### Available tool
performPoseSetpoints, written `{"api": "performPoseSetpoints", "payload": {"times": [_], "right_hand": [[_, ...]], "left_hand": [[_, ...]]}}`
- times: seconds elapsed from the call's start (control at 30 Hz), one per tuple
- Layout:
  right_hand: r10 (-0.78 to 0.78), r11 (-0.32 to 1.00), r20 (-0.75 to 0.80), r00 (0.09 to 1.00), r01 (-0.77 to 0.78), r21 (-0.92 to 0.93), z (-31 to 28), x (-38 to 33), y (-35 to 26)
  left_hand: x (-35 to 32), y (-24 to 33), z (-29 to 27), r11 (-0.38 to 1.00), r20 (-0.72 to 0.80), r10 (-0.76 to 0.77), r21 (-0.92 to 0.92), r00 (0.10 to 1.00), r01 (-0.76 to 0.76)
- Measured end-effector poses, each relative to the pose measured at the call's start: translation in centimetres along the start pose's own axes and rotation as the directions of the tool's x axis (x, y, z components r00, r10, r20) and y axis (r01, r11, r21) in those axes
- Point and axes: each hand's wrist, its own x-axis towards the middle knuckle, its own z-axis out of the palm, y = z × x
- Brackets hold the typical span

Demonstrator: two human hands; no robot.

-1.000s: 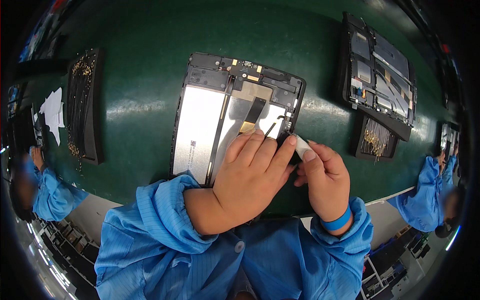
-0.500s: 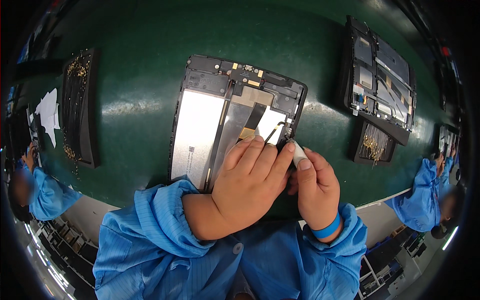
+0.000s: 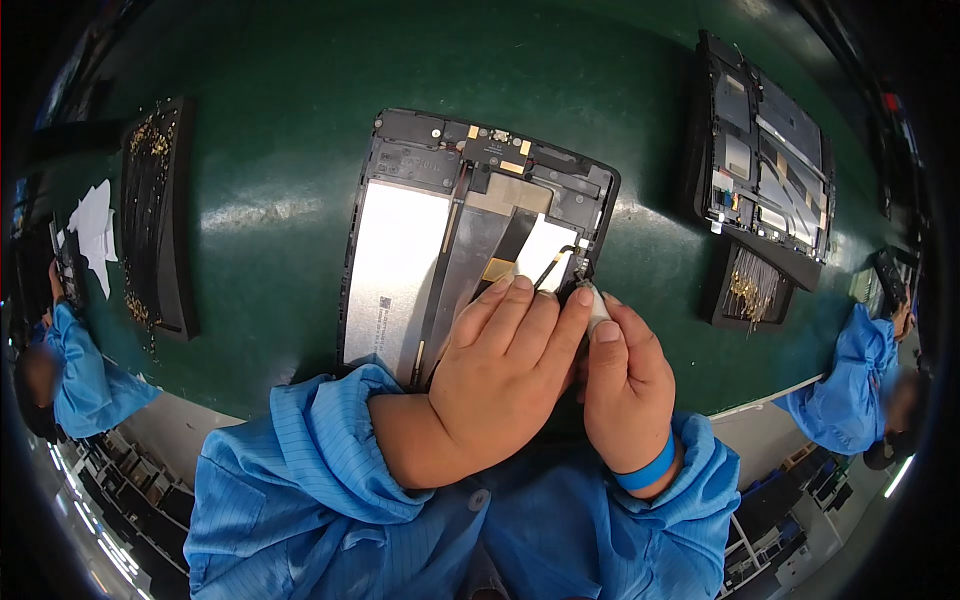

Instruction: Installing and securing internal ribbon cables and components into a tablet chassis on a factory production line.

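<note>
In front of me lies an opened tablet (image 3: 400, 235), its silvery batteries, dark flat cables and small circuit board exposed. My left hand (image 3: 510, 355) rests palm down across its near right part, fingers stretched out and side by side. The left index fingertip touches the tablet's right edge, beside a thin black cable (image 3: 553, 268). Between thumb and bent fingers, my right hand (image 3: 632, 385) grips a small white rounded piece (image 3: 599, 310) at that same edge. Its exact kind I cannot make out, since the fingers cover much of it. A blue band circles the right wrist.
On the left stands a black tray (image 3: 178, 220) of thin cables with gold ends, beside white crumpled paper (image 3: 95, 230). Several opened tablets (image 3: 770, 150) are stacked at right, near a smaller box (image 3: 715, 290) of cables. Co-workers in blue sit at both sides.
My right hand has shifted slightly left and tilted closer to the left hand, still gripping the white piece. The left hand stays almost in place.
</note>
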Motion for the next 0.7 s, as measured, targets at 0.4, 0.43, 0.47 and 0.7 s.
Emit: {"api": "performPoseSetpoints", "payload": {"times": [0.4, 0.43, 0.47, 0.7], "right_hand": [[0.041, 0.997, -0.004, 0.999, -0.042, -0.059, 0.1, 0.6, -1.7], [0.037, 0.998, -0.008, 0.999, -0.038, -0.055, -0.1, 0.5, -1.5], [0.057, 0.998, 0.000, 0.998, -0.057, -0.028, -0.4, 0.3, -1.2], [0.119, 0.939, 0.051, 0.992, -0.129, 0.318, -1.2, -2.4, 1.3]], "left_hand": [[0.1, -0.2, -0.1, 1.000, 0.002, 0.013, 0.007, 1.000, -0.013], [0.2, -0.2, 0.0, 1.000, -0.009, 0.018, 0.003, 1.000, -0.018], [0.1, -0.3, 0.0, 1.000, -0.020, 0.021, -0.001, 1.000, -0.021], [0.1, -0.1, 0.0, 0.997, 0.004, 0.040, -0.068, 0.999, -0.039]]}}
